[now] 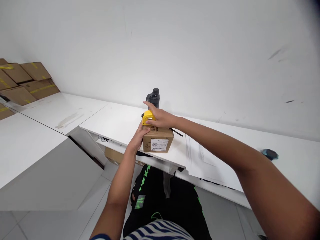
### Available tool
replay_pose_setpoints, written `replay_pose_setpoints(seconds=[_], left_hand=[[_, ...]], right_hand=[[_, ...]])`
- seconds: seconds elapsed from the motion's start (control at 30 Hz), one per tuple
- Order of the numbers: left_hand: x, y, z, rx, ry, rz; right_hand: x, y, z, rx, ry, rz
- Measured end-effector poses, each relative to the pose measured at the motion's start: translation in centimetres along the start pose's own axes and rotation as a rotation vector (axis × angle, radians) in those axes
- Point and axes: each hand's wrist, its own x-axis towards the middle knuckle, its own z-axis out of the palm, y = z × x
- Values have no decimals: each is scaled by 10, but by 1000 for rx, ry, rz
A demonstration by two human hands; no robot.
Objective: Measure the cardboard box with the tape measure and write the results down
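Observation:
A small brown cardboard box (148, 141) with a white shipping label stands at the front edge of the white desk (120, 115). My right hand (161, 117) grips a yellow tape measure (147, 116) over the far left part of the box top. No drawn-out blade can be made out. My left hand (139, 136) holds the left side of the box, its thumb on the top near the tape measure; its other fingers are mostly hidden. Just beyond my right hand, a dark bottle (155, 96) with a carrying loop stands upright.
Several cardboard boxes (35, 71) with yellow tape are piled on the far left desk. White paper sheets (215, 166) lie to the right, with a dark teal object (270, 154) beyond my right forearm. A shelf (117, 146) under the desk holds another carton. The wall borders the back.

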Motion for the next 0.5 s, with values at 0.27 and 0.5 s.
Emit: replay_pose_setpoints(seconds=[0.27, 0.5], left_hand=[[3, -2, 2, -57, 14, -11], [5, -11, 11, 58, 289, 177]], right_hand=[[0, -16, 2, -93, -35, -2], [-19, -12, -20, -94, -63, 61]])
